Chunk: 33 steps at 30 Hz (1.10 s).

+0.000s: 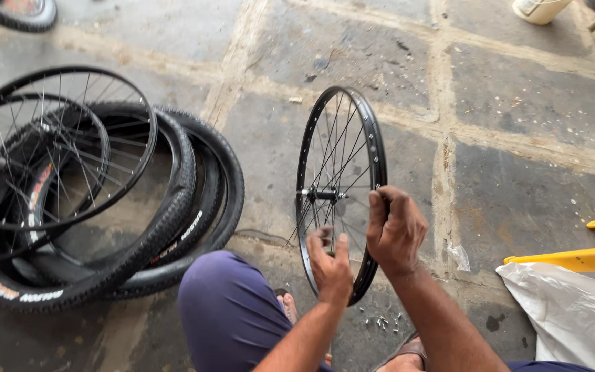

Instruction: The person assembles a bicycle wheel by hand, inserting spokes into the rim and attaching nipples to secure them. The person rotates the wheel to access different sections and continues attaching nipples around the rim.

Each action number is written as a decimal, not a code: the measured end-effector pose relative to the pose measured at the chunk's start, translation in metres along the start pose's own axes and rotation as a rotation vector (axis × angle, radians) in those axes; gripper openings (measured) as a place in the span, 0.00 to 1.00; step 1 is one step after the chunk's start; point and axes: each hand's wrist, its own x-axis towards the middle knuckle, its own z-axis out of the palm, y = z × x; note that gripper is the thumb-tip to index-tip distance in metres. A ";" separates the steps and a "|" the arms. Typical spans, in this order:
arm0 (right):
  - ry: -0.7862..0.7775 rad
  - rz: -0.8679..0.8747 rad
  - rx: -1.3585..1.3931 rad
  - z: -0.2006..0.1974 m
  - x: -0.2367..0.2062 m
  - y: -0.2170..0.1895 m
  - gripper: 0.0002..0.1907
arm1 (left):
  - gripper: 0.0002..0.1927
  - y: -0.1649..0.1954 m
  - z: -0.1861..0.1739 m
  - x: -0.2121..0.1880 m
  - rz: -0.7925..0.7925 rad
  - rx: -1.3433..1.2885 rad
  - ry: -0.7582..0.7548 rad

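I take this for a bicycle repair workshop, worked at ground level. I see a rough stone-slab floor, stained and dusty, a heap of knobbly tyres with spoked rims laid on them, a bare black wheel standing upright, and small metal spoke fittings scattered loose on the floor.

I see a glossy black metal rim with thin shiny steel spokes, matt knobbly rubber tyres, rough stained stone floor, crinkled white plastic bag, glossy yellow painted frame.
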 end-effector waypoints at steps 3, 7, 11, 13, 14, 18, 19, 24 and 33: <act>0.030 -0.069 0.003 0.000 0.006 -0.003 0.08 | 0.19 -0.005 -0.004 0.011 -0.263 0.107 0.023; 0.056 -0.097 0.030 -0.009 0.011 -0.013 0.08 | 0.13 -0.013 -0.002 0.013 -0.243 -0.088 -0.058; 0.035 -0.101 0.047 -0.014 0.020 -0.012 0.08 | 0.13 -0.023 -0.004 -0.001 -0.305 -0.380 -0.426; -0.125 0.313 0.336 -0.017 0.026 -0.005 0.06 | 0.11 -0.020 -0.006 -0.005 -0.499 -0.609 -0.546; -0.206 0.518 0.482 -0.019 0.027 0.000 0.06 | 0.10 -0.017 -0.007 -0.006 -0.597 -0.722 -0.605; -0.284 0.671 1.014 -0.064 -0.003 0.024 0.04 | 0.09 0.001 -0.008 -0.001 -0.637 -0.920 -0.642; -0.301 0.734 1.094 -0.074 -0.019 0.026 0.06 | 0.09 0.005 -0.008 -0.001 -0.642 -0.942 -0.666; -0.413 0.886 1.021 -0.092 -0.074 0.024 0.10 | 0.11 0.011 0.000 -0.004 -0.647 -1.028 -0.615; -0.344 0.494 0.434 -0.089 -0.059 -0.001 0.06 | 0.11 0.003 0.002 -0.003 -0.643 -1.054 -0.623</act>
